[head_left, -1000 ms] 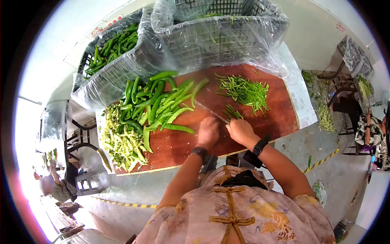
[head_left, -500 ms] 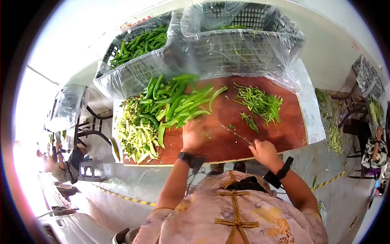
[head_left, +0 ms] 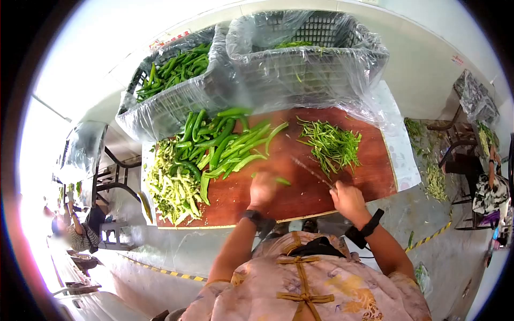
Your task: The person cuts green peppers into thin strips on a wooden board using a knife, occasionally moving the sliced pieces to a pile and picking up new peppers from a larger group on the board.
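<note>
My right hand (head_left: 349,202) is closed around the handle of a knife (head_left: 312,170), its blade pointing up and left over the brown board (head_left: 300,206). Somewhat blurred, my left hand (head_left: 263,190) is closed on a green pepper (head_left: 282,181), whose end sticks out toward the knife. Left of that hand lie halved green peppers (head_left: 241,151), with whole ones (head_left: 217,138) behind them. A heap of pale pepper cores and seeds (head_left: 174,190) covers the board's left end. Thin green pepper strips (head_left: 334,147) are piled beyond the knife.
Two plastic-lined crates stand along the back: the left crate (head_left: 160,99) holds green peppers, the right crate (head_left: 310,61) some green strips. A stool (head_left: 114,235) and a person (head_left: 80,232) are at far left. Another person (head_left: 490,195) sits at far right, near scraps on the floor.
My left hand has moved away from the halved peppers toward the knife, and a green pepper now shows at its fingers. The small separate bunch of strips has merged with the main pile.
</note>
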Demonstrator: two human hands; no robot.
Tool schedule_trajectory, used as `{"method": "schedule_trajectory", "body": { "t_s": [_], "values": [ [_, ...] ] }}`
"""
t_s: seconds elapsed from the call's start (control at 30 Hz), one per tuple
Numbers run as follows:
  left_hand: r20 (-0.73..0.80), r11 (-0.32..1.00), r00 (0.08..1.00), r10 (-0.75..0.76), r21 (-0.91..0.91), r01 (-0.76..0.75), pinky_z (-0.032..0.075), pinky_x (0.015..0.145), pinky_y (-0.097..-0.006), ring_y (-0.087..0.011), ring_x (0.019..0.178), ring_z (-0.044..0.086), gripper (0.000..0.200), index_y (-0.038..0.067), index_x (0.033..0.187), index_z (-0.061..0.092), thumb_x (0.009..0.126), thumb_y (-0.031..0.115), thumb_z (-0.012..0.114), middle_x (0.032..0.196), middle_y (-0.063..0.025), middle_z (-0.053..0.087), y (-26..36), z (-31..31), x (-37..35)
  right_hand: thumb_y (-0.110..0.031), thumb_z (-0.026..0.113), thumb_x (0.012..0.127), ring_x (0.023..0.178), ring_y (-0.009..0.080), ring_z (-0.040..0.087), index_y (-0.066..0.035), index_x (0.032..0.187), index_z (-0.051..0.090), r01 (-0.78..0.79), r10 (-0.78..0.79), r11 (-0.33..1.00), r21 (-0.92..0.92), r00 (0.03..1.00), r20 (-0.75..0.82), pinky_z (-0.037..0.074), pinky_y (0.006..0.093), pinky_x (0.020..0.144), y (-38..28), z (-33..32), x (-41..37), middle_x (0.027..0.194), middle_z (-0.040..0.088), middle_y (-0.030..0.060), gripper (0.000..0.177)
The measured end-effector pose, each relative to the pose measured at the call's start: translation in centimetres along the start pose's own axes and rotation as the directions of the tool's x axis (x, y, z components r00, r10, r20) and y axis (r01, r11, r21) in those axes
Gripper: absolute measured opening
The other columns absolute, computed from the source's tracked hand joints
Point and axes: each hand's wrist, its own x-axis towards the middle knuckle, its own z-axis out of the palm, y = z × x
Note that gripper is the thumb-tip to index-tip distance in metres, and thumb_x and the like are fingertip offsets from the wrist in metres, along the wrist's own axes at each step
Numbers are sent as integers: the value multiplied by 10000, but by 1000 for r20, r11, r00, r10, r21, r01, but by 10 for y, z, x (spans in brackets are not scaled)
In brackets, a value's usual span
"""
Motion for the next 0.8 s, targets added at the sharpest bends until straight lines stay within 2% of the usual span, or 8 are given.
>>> {"method": "schedule_trajectory", "body": {
  "t_s": [0.03,0.1,0.17,0.3,0.43,0.5,0.57,0.8],
  "values": [
    [-9,996,1000,-16,-89,15,457,731,-409,-305,827,531,139,76,874,628,742,102,595,885,-95,560,3,7,2,-254,532,862,633,378,604,-28,877,511,-5,5,1000,-4,1000,-3,471,482,557,1,0,-6,646,597,193,227],
    [-61,994,996,65,-82,-69,455,709,-402,-294,804,526,129,90,864,622,738,97,596,842,-80,538,1,28,5,-250,533,861,621,373,602,-39,866,508,-37,37,999,-5,999,34,470,479,554,3,0,-15,641,595,187,213],
    [39,988,987,156,-8,-156,443,673,-385,-273,786,526,152,114,821,606,673,110,574,825,-75,536,4,45,7,-247,531,866,614,376,601,-34,863,503,-68,69,997,-26,997,40,470,479,550,13,1,-16,641,595,189,215],
    [50,958,983,177,-238,-160,456,720,-382,-281,842,535,190,97,881,609,696,91,562,872,-91,551,39,40,21,-237,544,862,630,398,588,-15,841,492,-212,211,977,-3,973,-92,455,504,572,25,3,-9,650,593,200,228],
    [11,930,973,229,-298,-216,456,805,-393,-295,947,535,245,92,952,620,714,93,560,982,-109,566,54,43,25,-252,524,874,623,388,589,-30,850,496,-177,178,984,27,983,-47,458,499,564,10,-1,-16,641,591,191,226],
    [122,952,962,243,-221,-213,436,876,-415,-305,1040,510,295,97,1008,622,717,102,572,1074,-113,558,60,40,25,-257,520,876,618,382,591,-37,853,498,-137,138,990,28,990,-15,459,495,557,5,2,-20,634,589,186,222],
    [148,958,960,236,-198,-205,429,881,-422,-302,1045,507,293,100,1000,626,710,108,581,1073,-106,558,64,35,26,-262,518,875,603,366,592,-52,854,496,-60,60,998,-31,998,-22,461,486,542,3,7,-23,620,585,172,213],
    [151,959,964,220,-211,-186,412,893,-423,-293,1057,498,203,76,887,652,697,123,597,1068,-94,559,68,34,25,-247,520,871,588,359,589,-57,840,481,-50,51,996,-74,999,11,460,480,532,4,5,-28,612,585,155,197]
  ]
}}
